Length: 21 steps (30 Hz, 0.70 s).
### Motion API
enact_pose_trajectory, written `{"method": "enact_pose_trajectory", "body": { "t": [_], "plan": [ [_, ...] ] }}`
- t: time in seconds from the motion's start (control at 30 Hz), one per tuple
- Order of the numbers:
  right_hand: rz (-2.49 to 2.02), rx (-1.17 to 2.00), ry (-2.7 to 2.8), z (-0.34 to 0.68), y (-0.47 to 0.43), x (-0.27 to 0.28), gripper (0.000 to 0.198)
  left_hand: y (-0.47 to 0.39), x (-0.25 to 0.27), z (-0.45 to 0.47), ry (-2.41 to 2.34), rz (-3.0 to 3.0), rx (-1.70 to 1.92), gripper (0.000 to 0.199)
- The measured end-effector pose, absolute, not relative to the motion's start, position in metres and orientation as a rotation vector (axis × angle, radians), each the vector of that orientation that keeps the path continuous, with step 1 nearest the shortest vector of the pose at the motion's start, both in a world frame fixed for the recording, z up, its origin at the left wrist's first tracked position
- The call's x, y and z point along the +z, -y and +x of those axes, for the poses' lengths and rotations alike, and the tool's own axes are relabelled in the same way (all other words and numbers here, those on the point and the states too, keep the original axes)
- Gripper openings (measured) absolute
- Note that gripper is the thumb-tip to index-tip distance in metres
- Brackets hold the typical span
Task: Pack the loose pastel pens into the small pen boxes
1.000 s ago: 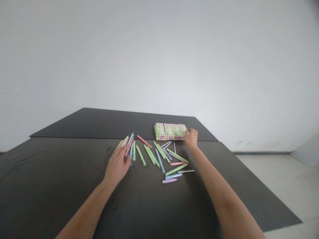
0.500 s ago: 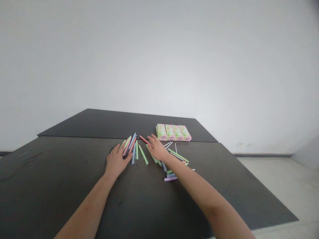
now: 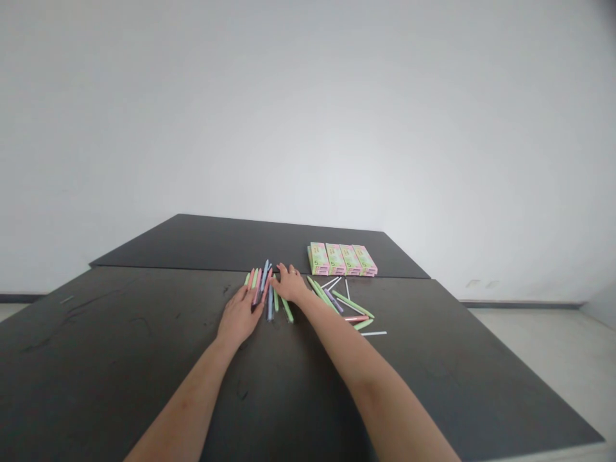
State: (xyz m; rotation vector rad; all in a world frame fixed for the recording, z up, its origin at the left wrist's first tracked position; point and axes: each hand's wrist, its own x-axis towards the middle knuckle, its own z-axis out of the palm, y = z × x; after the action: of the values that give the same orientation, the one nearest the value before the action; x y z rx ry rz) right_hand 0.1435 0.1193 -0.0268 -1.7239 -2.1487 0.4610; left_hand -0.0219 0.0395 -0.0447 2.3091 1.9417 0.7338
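Pens (image 3: 264, 277) in pink, green and blue lie bunched on the dark surface (image 3: 144, 366), with the person's left hand (image 3: 239, 319) over their near left side, fingers loosely spread. The right hand (image 3: 291, 284) is at their right, fingers partly open; whether either grip has hold of a pen cannot be told. Boxes (image 3: 342, 258) sit beyond, near more green pens (image 3: 353, 304) and white sticks (image 3: 374, 333).
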Motion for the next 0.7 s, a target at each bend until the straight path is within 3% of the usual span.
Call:
{"method": "enact_pose_trajectory", "body": {
  "t": [0.2,0.37,0.7],
  "plan": [
    [-1.772,0.451,2.134,0.127,-0.116,-0.024,0.086,-0.041,-0.051,-0.018,-1.84,2.305,0.805,0.048],
    [-1.845,0.402,2.115,0.118,-0.11,-0.021,0.082,-0.039,-0.049,-0.013,-1.787,2.279,0.804,0.052],
    [-1.883,0.536,2.208,0.122,-0.113,-0.008,0.1,-0.028,-0.039,0.0,-1.651,2.233,0.931,0.043]
  ]
}}
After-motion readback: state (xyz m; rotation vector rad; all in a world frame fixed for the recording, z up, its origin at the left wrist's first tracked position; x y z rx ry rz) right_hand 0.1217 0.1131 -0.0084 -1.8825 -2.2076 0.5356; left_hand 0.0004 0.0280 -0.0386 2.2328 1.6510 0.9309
